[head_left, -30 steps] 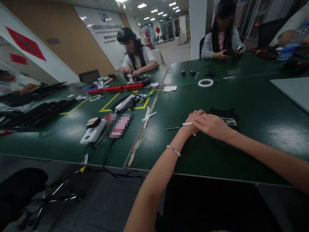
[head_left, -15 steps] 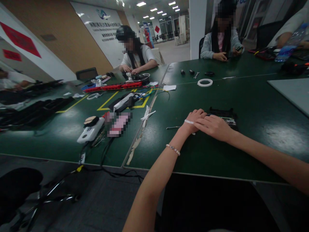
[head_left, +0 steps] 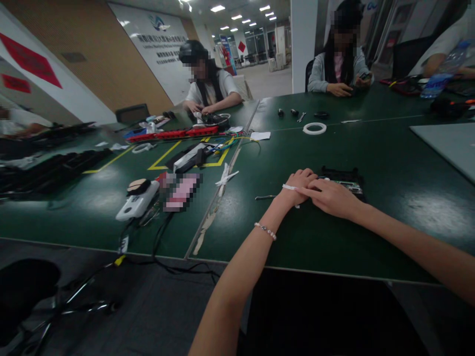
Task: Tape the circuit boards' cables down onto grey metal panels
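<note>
Right hand (head_left: 331,196) reaches in, index finger out to the white strip (head_left: 289,187) across the left hand (head_left: 299,184), whose grip I can't tell. They're over the tabletop (head_left: 334,249) near its front edge, beside the black-framed circuit board (head_left: 352,186).

Head view: I read dim interior, ceiling lights (head_left: 217,8) overhead, glare on green tabletop (head_left: 371,143), dark floor (head_left: 148,306), left edge smeared, wide-angle tilt.

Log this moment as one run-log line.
left hand: white strip across back | right hand: fingertip at strip | black device: beyond right hand
</note>
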A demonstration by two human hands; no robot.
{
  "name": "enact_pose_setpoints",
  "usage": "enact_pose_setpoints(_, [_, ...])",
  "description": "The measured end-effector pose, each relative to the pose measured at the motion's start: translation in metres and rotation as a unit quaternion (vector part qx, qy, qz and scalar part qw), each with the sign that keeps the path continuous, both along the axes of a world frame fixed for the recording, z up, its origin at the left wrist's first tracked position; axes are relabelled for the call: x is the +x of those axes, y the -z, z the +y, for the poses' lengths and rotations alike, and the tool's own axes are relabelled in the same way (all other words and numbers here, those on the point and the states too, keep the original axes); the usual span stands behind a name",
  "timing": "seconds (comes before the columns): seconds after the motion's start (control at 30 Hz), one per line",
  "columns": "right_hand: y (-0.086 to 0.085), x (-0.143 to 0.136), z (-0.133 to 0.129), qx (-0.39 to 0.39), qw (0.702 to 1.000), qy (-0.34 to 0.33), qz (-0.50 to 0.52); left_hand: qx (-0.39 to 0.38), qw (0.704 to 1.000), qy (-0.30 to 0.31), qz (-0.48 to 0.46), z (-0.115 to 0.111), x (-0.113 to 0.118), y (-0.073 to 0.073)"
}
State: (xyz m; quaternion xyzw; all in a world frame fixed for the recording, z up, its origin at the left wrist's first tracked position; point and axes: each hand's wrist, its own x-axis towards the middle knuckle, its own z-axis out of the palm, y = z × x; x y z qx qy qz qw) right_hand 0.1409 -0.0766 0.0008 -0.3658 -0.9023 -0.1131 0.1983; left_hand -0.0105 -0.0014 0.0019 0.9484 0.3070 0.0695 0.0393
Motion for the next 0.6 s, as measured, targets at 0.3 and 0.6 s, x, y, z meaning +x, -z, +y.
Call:
enact_pose_setpoints(0.3, [-0.0023, 0.0017, 0.0009, -0.128, 0.975, -0.048, 0.175, 0.004, 1.000, 0.009, 0.003, -0.0016, -0.0009, -0.0030])
enact_pose_setpoints(0.6, [-0.0086, -0.0030, -0.0013, -0.384, 0.842, -0.049, 0.377, 0.009, 1.000, 0.010, 0.008, 0.0012, -0.0017, 0.0013])
